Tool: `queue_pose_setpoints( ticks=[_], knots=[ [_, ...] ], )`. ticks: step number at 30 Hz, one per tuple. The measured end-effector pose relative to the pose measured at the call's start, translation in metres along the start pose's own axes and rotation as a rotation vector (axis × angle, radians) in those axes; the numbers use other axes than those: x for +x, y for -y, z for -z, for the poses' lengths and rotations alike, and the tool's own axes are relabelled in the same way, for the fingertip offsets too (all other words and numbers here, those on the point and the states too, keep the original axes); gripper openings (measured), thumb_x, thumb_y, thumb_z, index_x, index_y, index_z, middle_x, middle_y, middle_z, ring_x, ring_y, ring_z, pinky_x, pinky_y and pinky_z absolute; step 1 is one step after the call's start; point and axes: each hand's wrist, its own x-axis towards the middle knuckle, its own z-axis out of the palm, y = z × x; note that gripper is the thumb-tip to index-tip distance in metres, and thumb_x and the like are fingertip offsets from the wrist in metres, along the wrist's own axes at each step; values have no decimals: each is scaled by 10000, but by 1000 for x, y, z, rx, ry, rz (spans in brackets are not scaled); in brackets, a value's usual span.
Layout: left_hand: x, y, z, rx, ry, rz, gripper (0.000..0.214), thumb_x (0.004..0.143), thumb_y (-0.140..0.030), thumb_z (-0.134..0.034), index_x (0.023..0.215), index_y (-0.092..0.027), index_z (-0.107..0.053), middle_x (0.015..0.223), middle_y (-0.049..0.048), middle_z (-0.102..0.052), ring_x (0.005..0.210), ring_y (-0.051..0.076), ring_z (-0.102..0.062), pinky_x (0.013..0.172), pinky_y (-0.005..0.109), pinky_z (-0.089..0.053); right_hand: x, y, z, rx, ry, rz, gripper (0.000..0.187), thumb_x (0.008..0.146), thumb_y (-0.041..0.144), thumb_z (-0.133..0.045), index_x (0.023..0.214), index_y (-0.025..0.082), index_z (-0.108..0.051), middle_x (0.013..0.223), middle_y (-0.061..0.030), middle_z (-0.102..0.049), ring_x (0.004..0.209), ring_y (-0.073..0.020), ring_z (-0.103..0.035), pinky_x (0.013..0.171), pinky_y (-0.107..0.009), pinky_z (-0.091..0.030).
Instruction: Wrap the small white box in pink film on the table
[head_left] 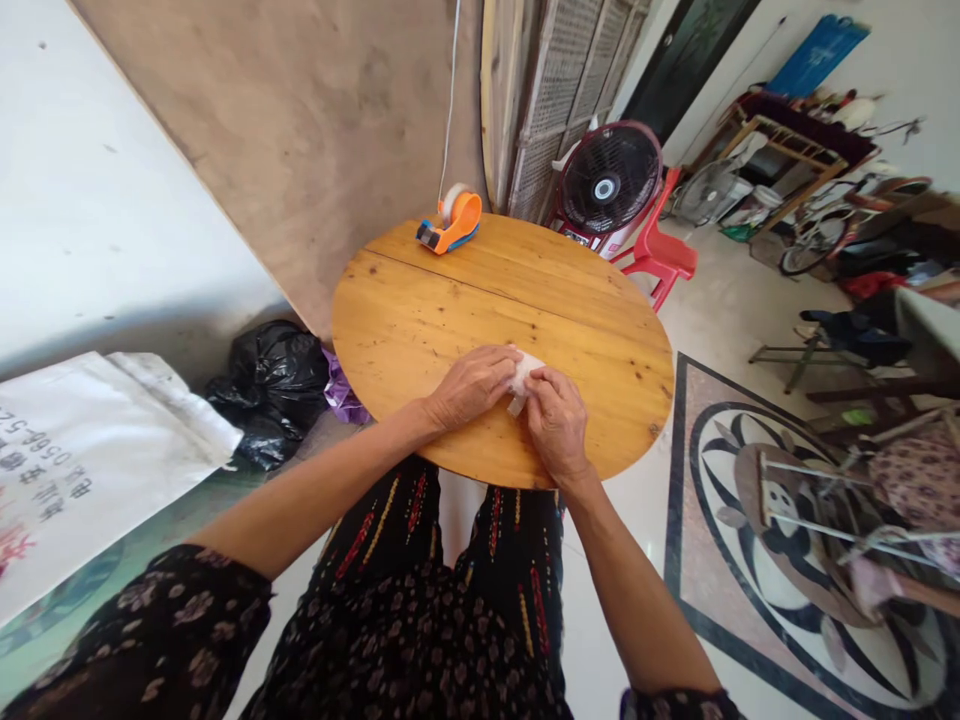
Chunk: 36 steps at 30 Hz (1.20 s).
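Between my two hands, above the near part of the round wooden table [427, 330], is a small whitish, see-through wrapped bundle [527, 366], perhaps of plastic film. A short strip of clear tape [517, 405] sticks out from its lower side. My left hand [478, 384] grips the bundle's left side, fingers pressed together. With thumb and bent fingers, my right hand [557, 415] pinches its right side. The fingers cover much of the bundle, so what is inside cannot be made out. An orange and blue tape dispenser [457, 222] holding a roll of tape stands at the table's far edge.
Behind the table stand a dark red fan [609, 185] and a red plastic chair [661, 250]. Black plastic bags [274, 375] and a white printed sack [97, 450] lie on the left. A wooden board [300, 120] leans behind. Stools and a bicycle [817, 235] fill the right.
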Motion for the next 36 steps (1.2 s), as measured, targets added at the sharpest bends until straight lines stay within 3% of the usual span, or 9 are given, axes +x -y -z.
queue_pose_setpoints(
  ticks=[13,26,36],
  knots=[
    [5,-3,5,68,3,-101,188,938,-172,-449,936,-165,-637,1004,83,-663,1007,187,-608,914,341,-495,-2,4,8,-198,42,91,226,904,143,-450,890,205,-667,1110,-85,-682,987,-188,-634,846,-299,-522],
    [5,1,9,86,78,-163,166,922,-159,-487,960,-163,-648,1075,94,-664,1109,233,-576,936,385,-472,-2,-7,13,-282,179,208,212,945,174,-435,892,228,-633,1189,-65,-645,1045,-183,-600,862,-300,-497],
    [7,1,8,155,92,-198,168,919,-153,-482,876,-157,-644,1032,96,-669,1066,238,-593,911,381,-480,-2,-14,14,-339,118,334,167,944,186,-471,880,201,-624,1158,-63,-657,1000,-182,-598,839,-297,-496]
  ],
)
